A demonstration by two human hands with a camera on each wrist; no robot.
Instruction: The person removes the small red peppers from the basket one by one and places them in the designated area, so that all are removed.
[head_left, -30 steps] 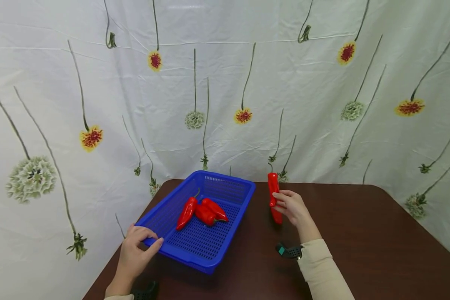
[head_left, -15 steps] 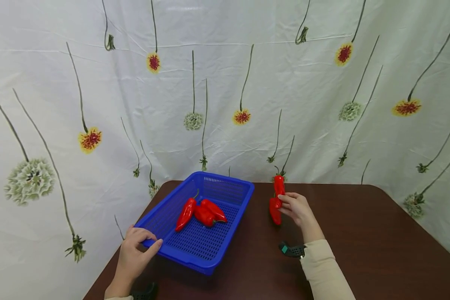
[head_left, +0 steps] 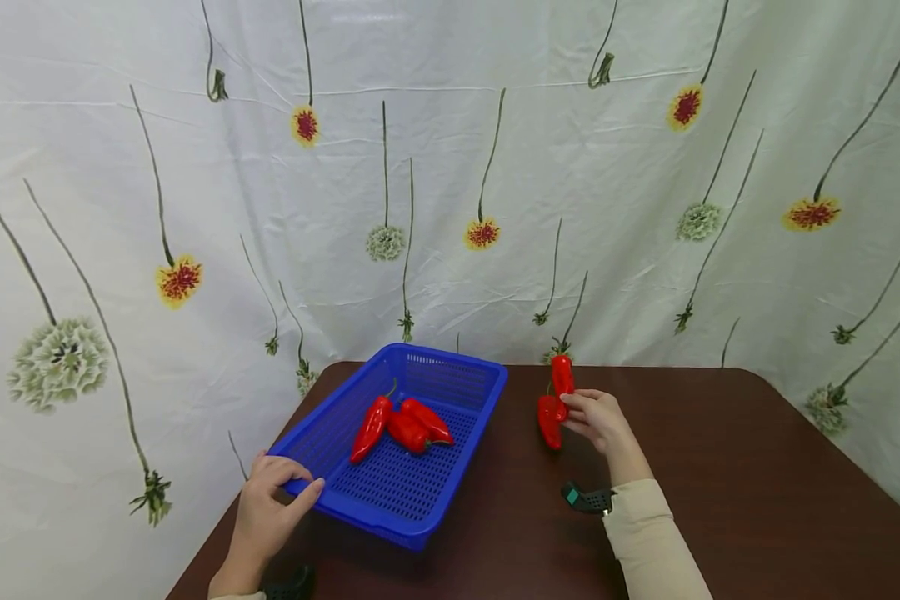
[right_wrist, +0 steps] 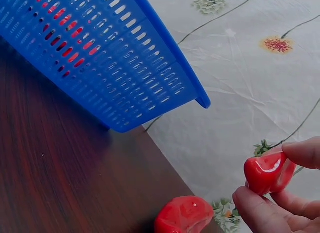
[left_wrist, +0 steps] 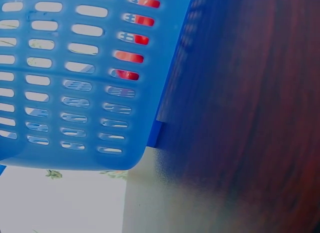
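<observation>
My right hand (head_left: 598, 417) pinches a red pepper (head_left: 562, 382) near its lower tip, right of the basket. The right wrist view shows thumb and fingers around the end of that held pepper (right_wrist: 270, 172). Just left of it and lower, a second red pepper (head_left: 548, 422) lies on the table. My left hand (head_left: 270, 504) grips the near-left corner of a blue plastic basket (head_left: 378, 527), thumb over the rim. Inside the basket lie several red peppers (head_left: 372, 429), green stems showing on some. In the left wrist view only the basket's slotted wall (left_wrist: 85, 83) shows; the hand is out of sight.
A dark brown wooden table (head_left: 705, 467) with rounded far corners carries everything. Behind it hangs a white cloth (head_left: 615, 183) printed with flowers. A black wrist strap (head_left: 588, 500) with a teal patch sits at the right wrist.
The held pepper and my right hand have shifted slightly right, and the pepper's top has dropped lower. The lying pepper's upper part now shows beside it. My left hand stays on the basket corner.
</observation>
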